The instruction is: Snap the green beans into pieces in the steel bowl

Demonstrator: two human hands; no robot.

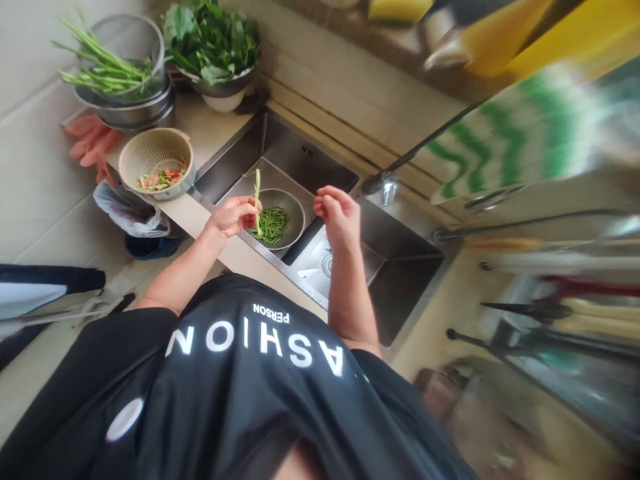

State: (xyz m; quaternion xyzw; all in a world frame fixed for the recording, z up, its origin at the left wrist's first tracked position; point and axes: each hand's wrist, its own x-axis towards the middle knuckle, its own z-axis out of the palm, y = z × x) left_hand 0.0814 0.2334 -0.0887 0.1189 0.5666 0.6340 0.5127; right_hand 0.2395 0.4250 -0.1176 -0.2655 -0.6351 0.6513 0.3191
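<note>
My left hand (233, 216) pinches a pale green vegetable stalk (257, 187) that stands nearly upright, its top above the fingers. Below and beside it, a round metal bowl (303, 217) sits in the left sink basin (295, 157). Short cut green pieces (273, 225) lie in the bowl. To the right of the bowl, my right hand (340, 213) is raised near the divider between the basins, its thumb and fingers pinched together. Whether something small is between those fingertips cannot be made out.
A beige colander (131, 160) with red and green scraps stands left of the sink. Behind it are a pot with long green stalks (113, 73) and a bowl of leafy greens (213, 40). A faucet (387, 187) rises behind the right basin (410, 287); a green-striped cloth (520, 127) hangs right.
</note>
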